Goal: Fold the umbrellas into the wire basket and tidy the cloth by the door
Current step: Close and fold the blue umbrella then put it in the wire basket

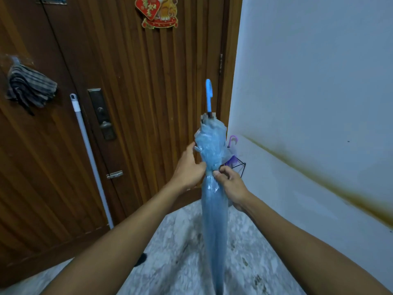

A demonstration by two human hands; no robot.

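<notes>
A closed translucent blue umbrella (212, 209) stands upright in front of me, its bright blue hooked handle at the top and its tip low near the floor. My left hand (189, 167) grips the bunched canopy from the left. My right hand (230, 186) pinches the canopy at its narrowed waist from the right. Behind the umbrella, a black wire basket (239, 168) hangs in the corner with a purple umbrella (232, 146) in it. A striped grey cloth (29, 88) hangs on a hook on the wooden door at the left.
The brown wooden door (138, 92) fills the left and centre, with a lock plate (103, 113). A white mop pole (91, 158) leans against it. A pale wall (319, 92) with a brown stain stands at the right. The floor (180, 252) is speckled stone.
</notes>
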